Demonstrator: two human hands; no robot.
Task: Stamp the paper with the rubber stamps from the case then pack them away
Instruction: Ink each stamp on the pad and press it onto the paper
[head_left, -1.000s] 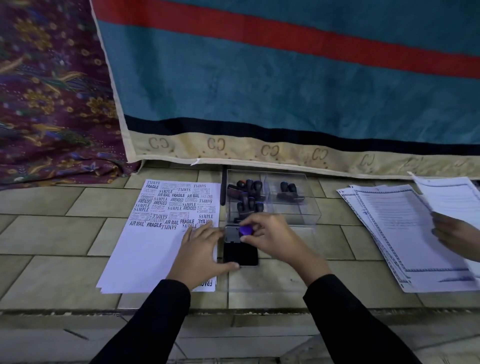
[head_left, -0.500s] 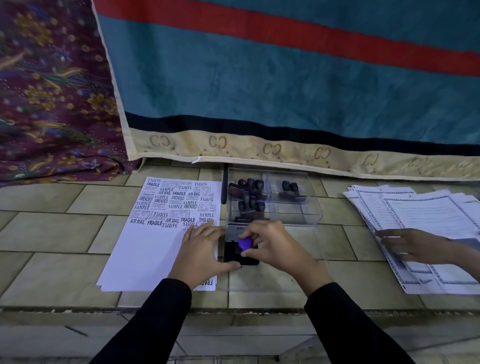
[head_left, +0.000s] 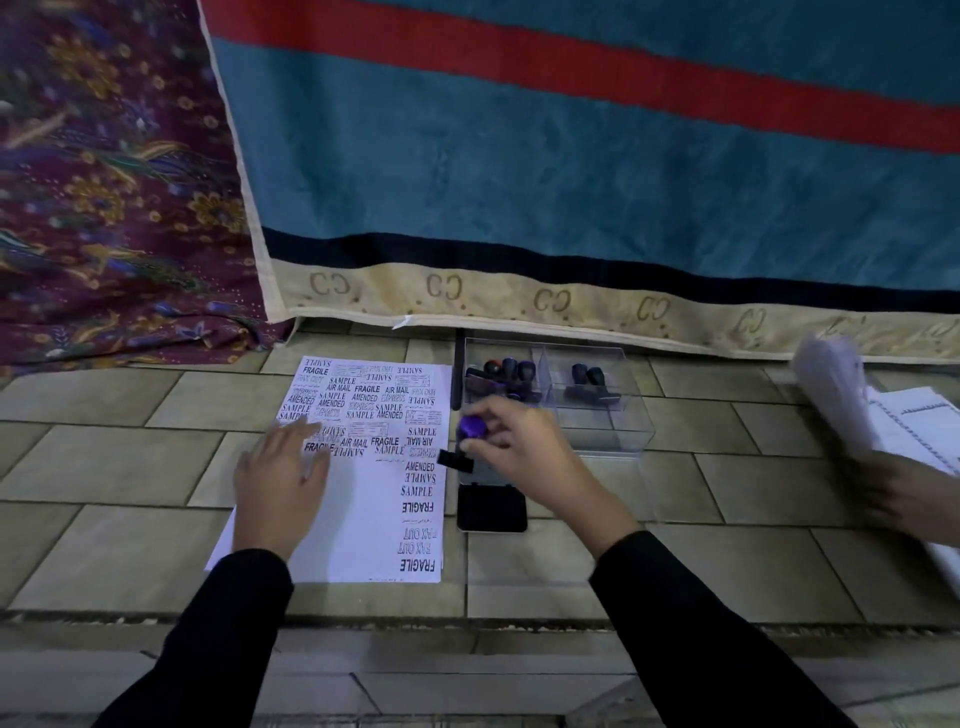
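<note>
Stamp (head_left: 470, 436) in right hand (head_left: 524, 449)

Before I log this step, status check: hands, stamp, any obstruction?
Left hand flat on stamped paper. Right hand holds purple-handled stamp above ink pad. Nothing blocking.

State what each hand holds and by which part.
Right hand grips the black rubber stamp by its purple knob. Left hand holds nothing, resting flat on the white paper.
</note>
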